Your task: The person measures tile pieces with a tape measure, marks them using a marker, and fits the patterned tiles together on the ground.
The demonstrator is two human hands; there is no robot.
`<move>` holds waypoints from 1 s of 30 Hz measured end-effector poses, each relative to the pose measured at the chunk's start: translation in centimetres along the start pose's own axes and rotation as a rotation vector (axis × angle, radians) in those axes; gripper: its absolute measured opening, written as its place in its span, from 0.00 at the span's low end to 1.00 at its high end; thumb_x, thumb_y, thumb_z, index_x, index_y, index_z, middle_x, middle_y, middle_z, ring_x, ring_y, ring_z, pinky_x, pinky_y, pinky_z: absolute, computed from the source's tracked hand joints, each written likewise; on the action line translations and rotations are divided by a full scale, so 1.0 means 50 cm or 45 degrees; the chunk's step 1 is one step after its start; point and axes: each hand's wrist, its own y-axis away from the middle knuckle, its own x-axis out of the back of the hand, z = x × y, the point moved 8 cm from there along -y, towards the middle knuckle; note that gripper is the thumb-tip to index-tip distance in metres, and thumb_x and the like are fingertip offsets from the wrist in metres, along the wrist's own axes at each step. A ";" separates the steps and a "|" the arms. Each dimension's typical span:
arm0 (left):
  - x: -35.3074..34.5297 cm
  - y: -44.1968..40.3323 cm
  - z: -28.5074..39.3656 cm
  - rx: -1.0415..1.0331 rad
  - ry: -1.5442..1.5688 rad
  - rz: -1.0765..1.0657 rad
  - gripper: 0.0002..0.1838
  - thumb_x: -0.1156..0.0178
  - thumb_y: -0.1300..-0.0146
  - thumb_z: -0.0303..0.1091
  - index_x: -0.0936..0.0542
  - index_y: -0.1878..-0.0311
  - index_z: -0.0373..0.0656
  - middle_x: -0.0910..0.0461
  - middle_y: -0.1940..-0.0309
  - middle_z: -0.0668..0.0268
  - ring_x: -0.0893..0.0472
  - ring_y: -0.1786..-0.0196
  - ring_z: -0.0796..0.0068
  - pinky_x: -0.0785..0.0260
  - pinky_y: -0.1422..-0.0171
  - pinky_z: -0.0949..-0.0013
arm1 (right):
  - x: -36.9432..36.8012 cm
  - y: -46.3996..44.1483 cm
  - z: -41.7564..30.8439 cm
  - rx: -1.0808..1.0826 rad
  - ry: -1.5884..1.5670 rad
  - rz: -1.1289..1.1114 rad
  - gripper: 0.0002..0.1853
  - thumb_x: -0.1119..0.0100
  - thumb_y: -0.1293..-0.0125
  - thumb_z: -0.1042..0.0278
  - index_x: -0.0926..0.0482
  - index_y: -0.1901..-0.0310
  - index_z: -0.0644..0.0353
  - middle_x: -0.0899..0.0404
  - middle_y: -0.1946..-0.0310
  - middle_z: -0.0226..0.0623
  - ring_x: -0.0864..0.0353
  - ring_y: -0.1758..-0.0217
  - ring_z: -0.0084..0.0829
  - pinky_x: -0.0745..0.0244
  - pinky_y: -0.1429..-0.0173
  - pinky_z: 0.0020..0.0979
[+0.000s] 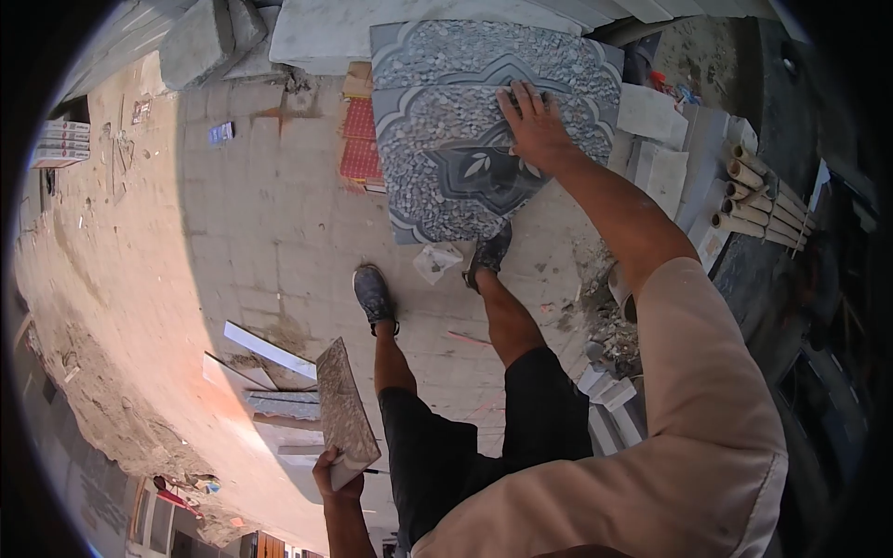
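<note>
My left hand (340,471), low at the left, grips one end of a narrow brown stone-patterned tile piece (346,405), held up beside my leg. Flat on large grey pebble-patterned tiles (419,121) lies my right hand (539,126), its fingers spread and nothing in them. Curved borders and a dark leaf motif decorate these tiles. Red patterned cartons (363,144) show along their left edge. Whatever supports the tiles is mostly hidden.
Cut tile strips (270,349) lie on the floor at left. A crumpled plastic bag (436,262) is near my feet. Rubble (609,325) and bundled bamboo poles (758,200) are at right. Stone blocks (200,42) stand at the upper left.
</note>
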 end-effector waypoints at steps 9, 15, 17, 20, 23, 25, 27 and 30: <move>-0.084 -0.015 -0.004 0.080 0.084 -0.120 0.33 0.41 0.46 0.31 0.35 0.37 0.29 0.25 0.44 0.49 0.23 0.43 0.51 0.31 0.36 0.51 | 0.007 -0.006 -0.027 0.166 0.143 -0.128 0.53 0.31 0.44 0.56 0.59 0.24 0.43 0.54 0.30 0.63 0.56 0.25 0.59 0.51 0.33 0.67; -0.081 -0.008 0.039 0.063 0.050 -0.181 0.35 0.41 0.48 0.31 0.36 0.36 0.29 0.26 0.43 0.49 0.23 0.43 0.51 0.31 0.35 0.51 | 0.018 0.049 -0.138 0.141 -0.126 -0.174 0.60 0.28 0.52 0.50 0.60 0.24 0.44 0.51 0.35 0.65 0.52 0.30 0.63 0.49 0.34 0.66; -0.076 -0.018 0.057 0.029 0.092 -0.198 0.35 0.40 0.48 0.32 0.36 0.36 0.29 0.25 0.44 0.49 0.23 0.44 0.50 0.31 0.36 0.50 | 0.038 0.070 -0.201 0.032 -0.314 -0.373 0.61 0.28 0.54 0.49 0.59 0.24 0.48 0.53 0.35 0.67 0.51 0.32 0.65 0.46 0.35 0.62; -0.047 -0.019 0.064 0.011 0.157 -0.182 0.35 0.39 0.48 0.32 0.36 0.36 0.29 0.25 0.44 0.49 0.23 0.44 0.49 0.30 0.37 0.49 | 0.030 0.102 -0.297 -0.061 -0.732 -0.468 0.58 0.28 0.53 0.47 0.56 0.25 0.49 0.48 0.39 0.62 0.50 0.33 0.63 0.51 0.31 0.55; -0.010 -0.024 0.073 0.006 0.183 -0.189 0.35 0.39 0.48 0.32 0.35 0.37 0.29 0.24 0.45 0.50 0.22 0.45 0.50 0.30 0.37 0.50 | 0.009 0.099 -0.420 0.005 -0.914 -0.517 0.54 0.30 0.52 0.48 0.51 0.26 0.52 0.38 0.46 0.55 0.40 0.39 0.57 0.46 0.33 0.55; 0.016 -0.032 0.079 0.009 0.202 -0.190 0.35 0.39 0.49 0.33 0.35 0.37 0.30 0.24 0.45 0.50 0.22 0.45 0.50 0.30 0.37 0.51 | 0.016 0.086 -0.516 -0.088 -1.424 -0.631 0.53 0.32 0.51 0.47 0.50 0.26 0.53 0.36 0.50 0.50 0.36 0.43 0.53 0.41 0.36 0.56; 0.054 -0.034 0.082 0.010 0.222 -0.159 0.35 0.38 0.50 0.33 0.34 0.37 0.31 0.24 0.46 0.52 0.22 0.46 0.51 0.29 0.38 0.51 | 0.050 0.065 -0.617 -0.207 -1.938 -0.740 0.52 0.33 0.50 0.45 0.48 0.27 0.54 0.33 0.54 0.45 0.33 0.47 0.50 0.37 0.40 0.57; 0.095 -0.036 0.088 0.006 0.259 -0.150 0.35 0.39 0.51 0.33 0.33 0.38 0.31 0.23 0.47 0.52 0.22 0.46 0.51 0.29 0.38 0.52 | 0.061 -0.001 -0.743 -0.505 -2.351 -1.015 0.45 0.39 0.47 0.41 0.43 0.30 0.54 0.34 0.57 0.41 0.30 0.51 0.46 0.32 0.47 0.59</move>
